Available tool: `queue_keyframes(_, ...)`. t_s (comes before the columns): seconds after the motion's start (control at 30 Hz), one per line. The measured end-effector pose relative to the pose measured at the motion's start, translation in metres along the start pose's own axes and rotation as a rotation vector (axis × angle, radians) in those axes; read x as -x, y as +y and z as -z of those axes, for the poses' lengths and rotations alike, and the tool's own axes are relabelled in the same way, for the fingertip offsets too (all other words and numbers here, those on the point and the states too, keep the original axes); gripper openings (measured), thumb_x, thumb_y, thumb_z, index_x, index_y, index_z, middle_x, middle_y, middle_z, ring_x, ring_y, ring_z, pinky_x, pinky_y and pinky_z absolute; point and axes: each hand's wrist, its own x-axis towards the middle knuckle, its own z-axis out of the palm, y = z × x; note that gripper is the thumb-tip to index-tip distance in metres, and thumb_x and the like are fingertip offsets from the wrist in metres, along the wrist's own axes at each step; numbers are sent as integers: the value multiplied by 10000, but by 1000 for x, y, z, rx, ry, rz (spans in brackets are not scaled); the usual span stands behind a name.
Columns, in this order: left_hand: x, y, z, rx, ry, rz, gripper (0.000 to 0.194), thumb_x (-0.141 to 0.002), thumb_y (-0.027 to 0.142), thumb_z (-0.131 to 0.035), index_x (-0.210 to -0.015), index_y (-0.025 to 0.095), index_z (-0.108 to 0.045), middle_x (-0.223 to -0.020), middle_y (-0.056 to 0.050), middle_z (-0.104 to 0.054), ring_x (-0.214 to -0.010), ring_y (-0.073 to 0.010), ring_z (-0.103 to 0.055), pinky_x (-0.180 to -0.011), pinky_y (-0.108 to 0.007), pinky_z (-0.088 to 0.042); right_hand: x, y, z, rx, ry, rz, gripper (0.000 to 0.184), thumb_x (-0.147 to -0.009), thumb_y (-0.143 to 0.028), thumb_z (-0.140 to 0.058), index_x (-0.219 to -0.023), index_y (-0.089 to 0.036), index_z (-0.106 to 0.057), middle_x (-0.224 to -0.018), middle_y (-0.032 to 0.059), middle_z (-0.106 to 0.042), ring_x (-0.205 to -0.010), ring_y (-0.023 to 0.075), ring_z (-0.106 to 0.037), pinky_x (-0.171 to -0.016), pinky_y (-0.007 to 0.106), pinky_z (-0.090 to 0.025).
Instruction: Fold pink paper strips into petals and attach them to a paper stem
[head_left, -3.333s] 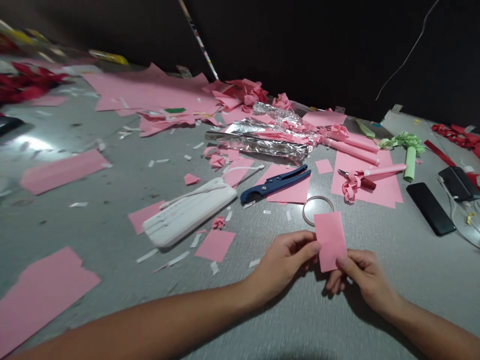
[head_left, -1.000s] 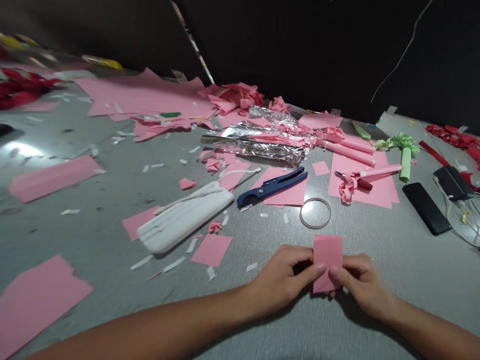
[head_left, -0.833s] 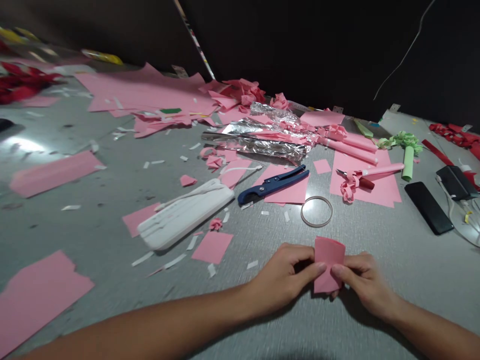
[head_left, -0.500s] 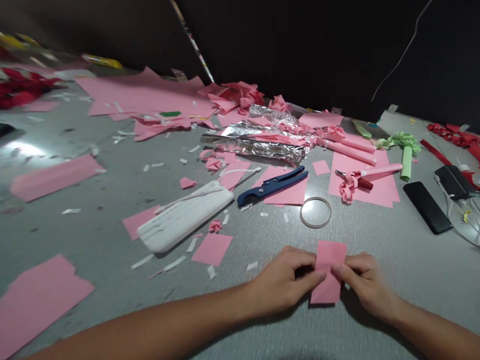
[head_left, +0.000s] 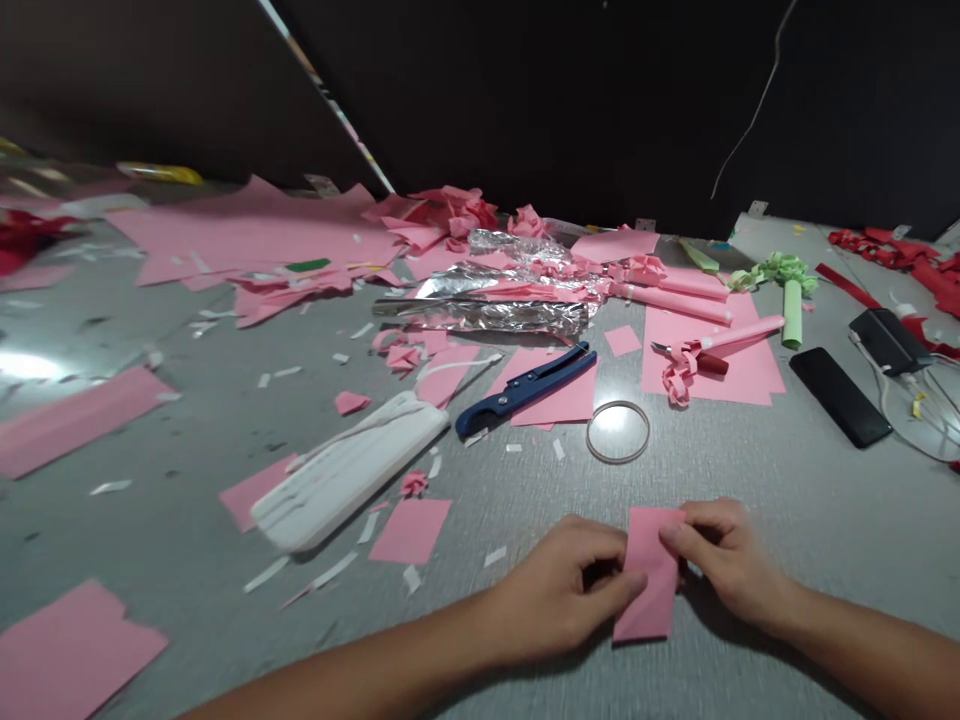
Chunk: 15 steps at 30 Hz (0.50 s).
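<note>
A small rectangle of pink paper [head_left: 646,570] is held upright just above the grey table, low and right of centre. My left hand [head_left: 574,585] pinches its left edge, thumb across the front and fingers behind. At the upper right corner, my right hand [head_left: 724,550] grips the paper between thumb and fingers. A ring-shaped bangle or hoop [head_left: 618,432] lies flat on the table a little beyond the paper. A blue-handled cutting tool [head_left: 525,388] rests on pink sheets further left.
A long white block-like piece [head_left: 352,470] lies left of my hands, with paper scraps around it. Crumpled foil [head_left: 487,310] and pink rolls [head_left: 675,300] are further back. A black phone [head_left: 841,397], a black box with cables [head_left: 889,340] and a green paper flower [head_left: 793,310] stand right.
My right hand has moved up from the middle of the paper to its upper right corner. My left hand keeps its hold. The whole view has shifted slightly.
</note>
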Motion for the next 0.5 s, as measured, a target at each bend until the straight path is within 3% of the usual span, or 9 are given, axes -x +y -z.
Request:
queue_keyframes(0.13, 0, 2, 1, 20, -1, 8, 517, -1035, 562, -578, -718, 174, -703, -609, -10, -585, -607, -158, -543, -600, -261, -433, 0, 1, 0, -37, 5, -6, 628, -1047, -645, -597, -626, -179, -613, -595, 6, -560, -559, 133, -496, -549, 266, -431)
queue_keyframes(0.23, 1, 1, 1, 31, 37, 17, 577, -1051, 600, -547, -710, 155, -683, -621, -3, -552, -605, -138, -505, -600, -246, -409, 0, 0, -1, -49, 16, -7, 604, -1047, -636, -604, -662, -174, -660, -616, 9, -588, -570, 135, -509, -553, 263, -433)
queue_keyframes(0.4, 1, -3, 1, 59, 141, 33, 583, -1080, 575, -504, -693, 155, -619, -641, 30, -428, -609, -118, -396, -596, -253, -316, 0, -5, -2, 20, -42, 42, 512, -1051, -596, -618, -785, -177, -741, -686, 9, -642, -621, 140, -534, -612, 263, -452)
queue_keyframes(0.5, 0, -4, 1, 73, 149, 42, 541, -1074, 544, -522, -745, 146, -682, -660, 16, -495, -633, -127, -443, -624, -259, -343, 0, -3, -3, 42, -25, 20, 561, -1065, -604, -584, -720, -177, -699, -640, 4, -611, -594, 138, -524, -581, 260, -429)
